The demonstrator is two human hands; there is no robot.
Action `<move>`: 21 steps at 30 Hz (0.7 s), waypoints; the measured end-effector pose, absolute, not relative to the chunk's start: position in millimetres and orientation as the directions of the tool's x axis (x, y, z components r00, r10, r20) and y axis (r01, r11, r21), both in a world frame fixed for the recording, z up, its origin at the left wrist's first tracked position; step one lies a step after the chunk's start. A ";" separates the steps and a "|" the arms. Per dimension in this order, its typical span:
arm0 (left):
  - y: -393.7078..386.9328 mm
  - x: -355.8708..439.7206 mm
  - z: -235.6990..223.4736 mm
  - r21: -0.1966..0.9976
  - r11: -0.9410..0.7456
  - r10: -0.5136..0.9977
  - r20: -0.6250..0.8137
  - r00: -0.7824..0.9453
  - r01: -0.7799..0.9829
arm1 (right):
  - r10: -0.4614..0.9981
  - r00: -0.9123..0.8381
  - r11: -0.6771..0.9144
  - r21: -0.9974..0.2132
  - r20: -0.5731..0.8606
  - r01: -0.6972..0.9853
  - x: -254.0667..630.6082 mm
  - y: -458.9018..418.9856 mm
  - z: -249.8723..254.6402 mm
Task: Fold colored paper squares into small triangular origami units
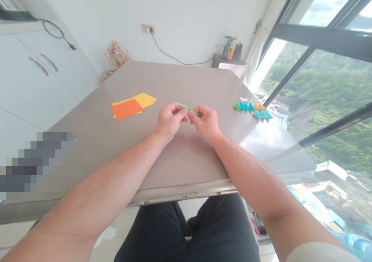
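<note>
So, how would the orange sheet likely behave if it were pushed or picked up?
The orange sheet looks thin, so it is probably light and floppy when lifted. Lying on the yellow sheets, it could slide over them if nudged. Being flat, it seems unlikely to roll or tip.

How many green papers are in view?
2: held green paper between left hand and right hand; folded green paper at the left end of the colourful row. Others may be hidden.

Bright daylight enters through the window (322,76) on the right, throwing white glare and soft shadows on the table (188,161). Wide-angle distortion stretches the edges; mosaic blocks (35,165) mask the left; the green paper (189,109) lacks crisp detail.
</note>
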State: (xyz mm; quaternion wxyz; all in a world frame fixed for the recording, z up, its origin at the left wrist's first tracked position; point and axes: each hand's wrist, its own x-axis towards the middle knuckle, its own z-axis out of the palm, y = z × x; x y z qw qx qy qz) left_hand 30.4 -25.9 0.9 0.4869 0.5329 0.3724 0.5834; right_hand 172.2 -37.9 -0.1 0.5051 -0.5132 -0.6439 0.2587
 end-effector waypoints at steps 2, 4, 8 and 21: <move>-25.6 30.3 0.6 0.953 -0.241 0.967 0.252 0.041 -0.184 | 0.920 0.030 0.344 -0.844 0.390 0.411 172.0 -38.2 -0.2; -25.0 29.8 0.2 0.953 -0.242 0.966 0.254 0.046 -0.184 | 0.917 0.020 0.351 -0.831 0.398 0.432 171.9 -38.5 -0.1; -24.6 30.2 -1.1 0.951 -0.288 0.954 0.295 0.050 -0.115 | 0.914 0.031 0.340 -0.806 0.405 0.484 171.1 -38.8 1.0; -20.1 26.8 -1.9 0.965 -0.191 0.980 0.199 0.024 -0.182 | 0.869 0.118 0.383 -0.805 0.480 0.454 174.3 -37.6 -1.2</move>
